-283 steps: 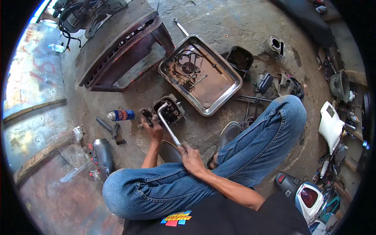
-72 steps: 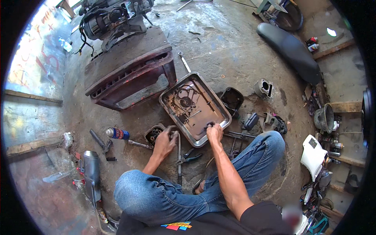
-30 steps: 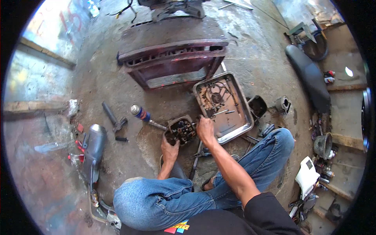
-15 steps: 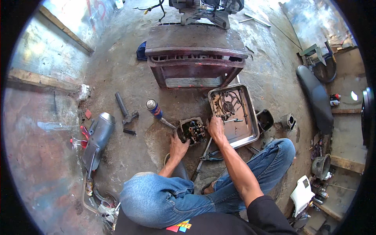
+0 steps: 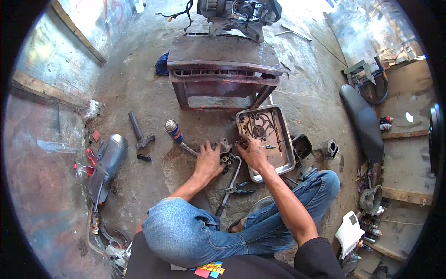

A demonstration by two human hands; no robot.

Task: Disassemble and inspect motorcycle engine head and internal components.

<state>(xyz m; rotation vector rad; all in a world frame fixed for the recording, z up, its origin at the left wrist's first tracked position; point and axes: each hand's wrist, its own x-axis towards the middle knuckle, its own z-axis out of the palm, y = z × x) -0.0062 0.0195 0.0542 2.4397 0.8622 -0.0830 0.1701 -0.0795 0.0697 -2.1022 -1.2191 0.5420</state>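
My left hand grips a metal cylinder head on the floor, its fingers over the top. My right hand is beside it at the left rim of a steel tray, fingers curled on something I cannot make out. The tray holds gaskets, small parts and rods. A long bent wrench lies below the cylinder head, with pliers across it. Left of my hands stand a blue spray can and, lying near it, a bar-like tool.
A metal stand bears an engine ahead. A hammer and exhaust muffler lie left. A black cover and cylinder sit right, before a seat and white panel along the wall.
The long wrench, held earlier, lies on the floor. Since half a second ago, the cylinder head has been tipped over and my left hand has moved up onto its top. My right hand stays beside it.
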